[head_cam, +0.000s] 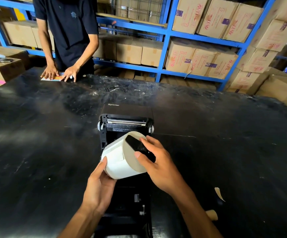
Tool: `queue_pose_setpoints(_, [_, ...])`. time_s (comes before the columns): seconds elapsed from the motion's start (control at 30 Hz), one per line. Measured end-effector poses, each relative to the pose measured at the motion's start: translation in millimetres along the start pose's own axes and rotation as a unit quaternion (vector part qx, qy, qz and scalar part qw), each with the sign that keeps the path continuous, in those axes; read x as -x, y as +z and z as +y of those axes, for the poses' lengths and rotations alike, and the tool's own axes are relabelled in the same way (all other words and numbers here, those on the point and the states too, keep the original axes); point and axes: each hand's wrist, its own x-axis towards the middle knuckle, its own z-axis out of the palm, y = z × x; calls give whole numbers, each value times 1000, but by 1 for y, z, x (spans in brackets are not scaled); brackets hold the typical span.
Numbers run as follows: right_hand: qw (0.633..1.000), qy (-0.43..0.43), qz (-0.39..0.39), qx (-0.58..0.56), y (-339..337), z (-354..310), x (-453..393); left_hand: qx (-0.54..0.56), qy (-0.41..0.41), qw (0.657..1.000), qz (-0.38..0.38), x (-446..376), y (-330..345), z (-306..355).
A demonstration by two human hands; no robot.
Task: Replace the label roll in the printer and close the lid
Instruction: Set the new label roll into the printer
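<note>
At the far left of the black table [36, 152] I see stacked cardboard boxes [2, 69], and a second person in a dark shirt [67, 23] presses both palms on a colourful sheet [52, 78] at the far edge, well clear of my work. Moving in, my left hand [99, 184] cups the lower left end of the white label roll [117, 160], thumb up against its face, fingers wrapped underneath, so that hand is closed on the roll. The roll hangs tilted above the open printer [123, 208], not yet seated in the bay; the lid [127, 117], marked Xprinter, lies folded back away from me. My right hand [158, 164] pinches a black spindle holder [139, 146] against the roll's grey right end, thumb and forefinger clamped on it. I judge the main risk is here: if the holder is not pushed squarely into the core, the roll can slip off on the way down, or sit crooked so the lid will not shut. The loose outer label edge could also unwind or crease if my left thumb drags on it. Feeding it the wrong way round is another hazard; I cannot tell the feed direction. To the right, torn backing scraps [219, 194] lie on the table, near enough to get swept into the bay.
</note>
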Motion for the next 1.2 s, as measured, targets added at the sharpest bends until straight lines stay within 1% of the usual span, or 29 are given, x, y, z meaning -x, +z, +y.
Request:
queue_pose_setpoints(0.2, [1000,2,2,2,3,2,-3,12,-3,1000,2,0,1,0])
queue_pose_setpoints(0.27, [1000,-9,9,-17,4,2,-3,7,-2,1000,3,-1,0,1])
queue_pose_setpoints(0.33, [998,-19,33,-47,6,5,-2,-1,-3,1000,6,-2,0,1])
queue_pose_setpoints(0.53, [987,-7,90,-130,21,17,0,-36,26,999,28,-7,-2,5])
queue_pose_setpoints(0.7, [980,31,140,-136,33,28,2,-65,31,996,47,-4,-6,6])
queue_pose_setpoints(0.8, [972,76,131,-180,39,36,3,-89,41,994,49,-4,-5,9])
queue_pose_setpoints(0.87, [964,100,127,-209,45,41,4,-122,68,989,52,-5,-1,12])
queue_pose_setpoints(0.97, [944,132,136,-271,56,44,5,-183,106,976,56,-7,4,14])
queue_pose_setpoints(1.03, [933,156,131,-296,61,43,2,-201,113,971,58,-6,5,14])
queue_pose_setpoints(1.2, [927,163,108,-319,63,38,-2,-212,129,967,60,-4,5,10])
